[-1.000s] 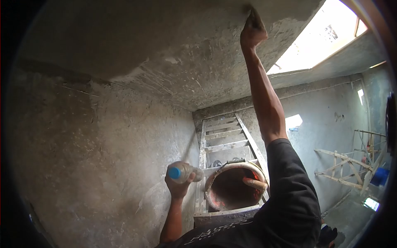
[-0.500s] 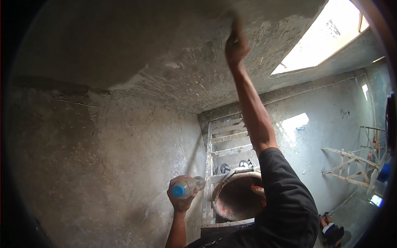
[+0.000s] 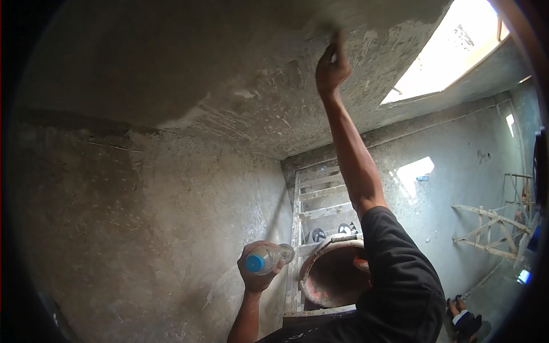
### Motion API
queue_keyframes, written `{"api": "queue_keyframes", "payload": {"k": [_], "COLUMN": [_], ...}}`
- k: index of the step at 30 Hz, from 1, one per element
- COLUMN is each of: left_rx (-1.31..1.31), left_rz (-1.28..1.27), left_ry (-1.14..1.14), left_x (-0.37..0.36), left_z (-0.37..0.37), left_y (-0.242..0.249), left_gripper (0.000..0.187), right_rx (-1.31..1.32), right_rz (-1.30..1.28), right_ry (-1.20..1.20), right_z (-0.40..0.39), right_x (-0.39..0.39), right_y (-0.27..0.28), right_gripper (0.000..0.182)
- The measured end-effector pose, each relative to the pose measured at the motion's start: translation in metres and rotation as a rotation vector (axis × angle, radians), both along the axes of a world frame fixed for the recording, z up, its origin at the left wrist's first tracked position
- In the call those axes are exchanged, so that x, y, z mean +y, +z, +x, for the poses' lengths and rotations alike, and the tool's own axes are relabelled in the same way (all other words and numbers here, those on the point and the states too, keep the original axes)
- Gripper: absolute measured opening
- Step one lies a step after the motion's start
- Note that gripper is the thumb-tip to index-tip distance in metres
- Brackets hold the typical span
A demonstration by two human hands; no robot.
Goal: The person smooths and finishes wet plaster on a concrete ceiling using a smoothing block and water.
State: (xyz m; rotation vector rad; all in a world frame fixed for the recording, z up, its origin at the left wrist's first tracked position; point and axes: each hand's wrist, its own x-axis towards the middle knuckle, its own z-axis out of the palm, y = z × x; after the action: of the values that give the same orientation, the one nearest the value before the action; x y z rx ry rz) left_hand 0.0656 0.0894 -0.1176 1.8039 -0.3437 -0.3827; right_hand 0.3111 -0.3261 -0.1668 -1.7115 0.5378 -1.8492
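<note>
My left hand (image 3: 255,281) is wrapped round a clear plastic bottle (image 3: 267,258) with a blue cap, held tilted in front of the left wall. My right hand (image 3: 333,74) is raised at the end of a stretched arm, close to the rough grey plaster surface (image 3: 274,80) overhead. Its fingers look closed, but their tips are blurred, and whatever they may hold cannot be made out. Below my arm sits a round bucket (image 3: 307,288) smeared with plaster. A reddish-orange handled thing (image 3: 360,264) shows inside it, partly hidden by my sleeve.
A ladder-like wooden frame (image 3: 325,214) runs beneath the bucket, with a pair of sandals (image 3: 318,234) visible lower down. Bright light enters through an opening (image 3: 446,51). A wooden trestle (image 3: 492,228) stands at the right. Another person (image 3: 466,323) is at the lower right.
My right hand has shifted slightly down and right along the overhead surface. The bottle stays in my left hand. The whole view has shifted a little.
</note>
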Motion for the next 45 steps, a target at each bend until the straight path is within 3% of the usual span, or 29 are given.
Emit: {"api": "queue_keyframes", "payload": {"k": [1,3,5,7,9,10,13,15,19,21,22,24,25,27,29,31,35,37,38,40,44,45], "left_rx": [0.001,-0.015,0.02,0.052,0.048,0.046,-0.012,0.018,0.054,0.033,0.03,0.062,0.054,-0.025,-0.013,0.008,-0.014,-0.016,-0.026,-0.042,-0.011,-0.023], "left_rz": [0.005,0.067,0.056,0.046,0.038,0.04,0.063,0.074,0.019,0.047,0.047,0.035,0.034,0.016,-0.008,-0.024,0.086,0.1,0.098,0.093,0.064,0.104], "left_ry": [-0.001,-0.021,-0.01,-0.011,-0.01,-0.019,-0.01,0.04,0.131,0.101,0.1,0.111,0.109,0.076,0.096,0.114,-0.014,-0.035,-0.035,-0.041,0.001,-0.038], "left_x": [0.001,0.0,-0.001,-0.004,-0.003,-0.002,0.008,0.014,0.016,0.015,0.012,0.004,0.004,0.004,0.004,0.008,0.007,0.004,0.003,0.001,0.001,0.002], "left_z": [0.001,0.001,0.001,0.005,0.006,0.007,0.005,0.001,-0.006,-0.005,-0.004,-0.001,0.0,0.0,-0.002,-0.007,-0.005,-0.002,-0.001,0.0,-0.002,-0.002], "left_y": [0.001,0.004,0.003,-0.001,-0.003,-0.004,-0.004,-0.001,0.003,0.002,0.003,0.007,0.008,0.008,0.007,0.007,0.007,0.008,0.006,0.006,0.009,0.009], "left_gripper": [0.058,0.057,0.057,0.057,0.057,0.057,0.058,0.058,0.049,0.048,0.048,0.048,0.048,0.049,0.049,0.049,0.056,0.056,0.055,0.055,0.051,0.054], "right_rx": [-0.094,-0.102,-0.279,-0.209,-0.085,-0.087,-0.175,-0.252,-0.207,-0.185,-0.187,0.039,0.032,0.03,-0.165,-0.186,-0.295,-0.164,-0.167,0.085,-0.132,-0.085], "right_rz": [0.175,0.091,0.306,0.137,-0.045,-0.044,-0.162,0.154,0.277,0.084,0.084,-0.26,-0.261,-0.178,0.048,0.135,0.249,-0.135,-0.136,-0.168,-0.023,-0.174], "right_ry": [-0.058,-0.191,0.033,0.018,0.328,0.319,0.112,0.037,-0.212,-0.008,-0.009,0.248,0.246,0.207,0.078,-0.097,-0.024,0.003,-0.001,0.311,0.278,0.1], "right_z": [-0.002,0.01,0.028,0.064,0.036,0.04,0.046,0.025,0.04,0.064,0.063,0.048,0.039,0.022,0.019,0.017,0.033,0.05,0.041,0.014,0.01,0.011], "right_x": [-0.004,-0.011,0.01,0.016,0.054,0.055,0.054,0.037,0.002,0.018,0.03,0.061,0.066,0.063,0.035,0.003,0.01,0.025,0.034,0.058,0.015,-0.005], "right_y": [0.012,0.019,0.041,0.03,0.087,0.082,0.061,0.046,0.022,0.001,-0.009,-0.018,-0.016,-0.011,0.016,0.041,0.062,0.033,0.027,0.02,0.03,0.041], "right_gripper": [0.035,0.036,0.041,0.04,0.058,0.058,0.044,0.04,0.039,0.048,0.048,0.046,0.046,0.034,0.033,0.035,0.036,0.039,0.039,0.042,0.044,0.045]}}
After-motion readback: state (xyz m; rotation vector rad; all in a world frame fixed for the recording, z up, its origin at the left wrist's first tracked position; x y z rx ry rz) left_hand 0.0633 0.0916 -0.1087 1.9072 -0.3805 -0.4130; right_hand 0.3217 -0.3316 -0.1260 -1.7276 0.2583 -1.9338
